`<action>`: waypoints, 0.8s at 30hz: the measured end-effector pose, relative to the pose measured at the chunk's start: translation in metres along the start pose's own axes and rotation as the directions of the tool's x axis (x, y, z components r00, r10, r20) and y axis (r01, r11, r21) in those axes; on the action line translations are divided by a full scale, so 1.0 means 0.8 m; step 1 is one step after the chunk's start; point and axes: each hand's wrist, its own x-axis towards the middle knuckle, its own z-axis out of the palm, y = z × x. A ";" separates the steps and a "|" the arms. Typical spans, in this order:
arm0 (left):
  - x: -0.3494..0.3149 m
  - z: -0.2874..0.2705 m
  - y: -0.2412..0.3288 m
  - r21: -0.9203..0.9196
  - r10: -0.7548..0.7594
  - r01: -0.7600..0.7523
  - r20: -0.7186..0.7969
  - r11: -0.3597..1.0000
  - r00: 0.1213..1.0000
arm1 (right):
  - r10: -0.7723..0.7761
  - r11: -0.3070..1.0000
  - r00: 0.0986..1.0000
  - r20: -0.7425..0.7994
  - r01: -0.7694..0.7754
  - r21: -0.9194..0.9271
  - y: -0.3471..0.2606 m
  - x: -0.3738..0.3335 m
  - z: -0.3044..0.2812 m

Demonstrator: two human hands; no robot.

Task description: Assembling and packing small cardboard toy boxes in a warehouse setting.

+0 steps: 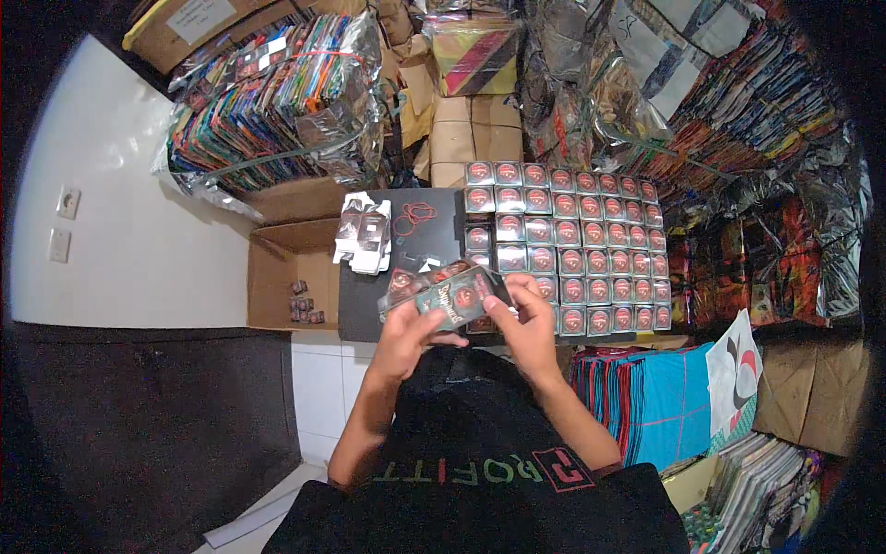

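Note:
Both my hands hold a small dark green printed carton (459,297) in front of my chest, above the near edge of the black table (434,198). My left hand (406,340) grips its left end, thumb on top. At the right end my right hand (526,323) pinches it, its thumb lying on the printed face. Whether the carton is flat or folded open, I cannot tell. Just beyond my left fingers lies a shiny piece (402,282) with a reddish print, partly covered by the carton. Rows of small boxes (591,235) with red round emblems stand to the right.
A pile of flat white-and-dark cartons (363,235) lies at the table's left, beside red rubber bands (415,217). Below the left edge, a cardboard box (268,277) holds several small packets. Bundled, plastic-wrapped stacks (277,120) crowd the back. Blue bundles (669,397) stand at right.

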 end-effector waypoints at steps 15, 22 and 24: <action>-0.002 -0.023 -0.019 -0.174 0.033 -0.010 0.129 0.985 0.991 | -0.021 0.997 0.998 -0.062 0.017 -0.071 -0.011 0.002 -0.002; 0.010 -0.004 -0.016 -0.007 0.000 -0.001 -0.187 1.000 0.982 | -0.106 0.987 0.994 -0.028 0.102 -0.122 -0.014 -0.004 0.006; 0.011 -0.009 -0.024 0.009 0.079 -0.079 -0.230 0.997 0.970 | -0.076 0.992 0.997 0.008 0.076 -0.103 -0.016 -0.006 0.009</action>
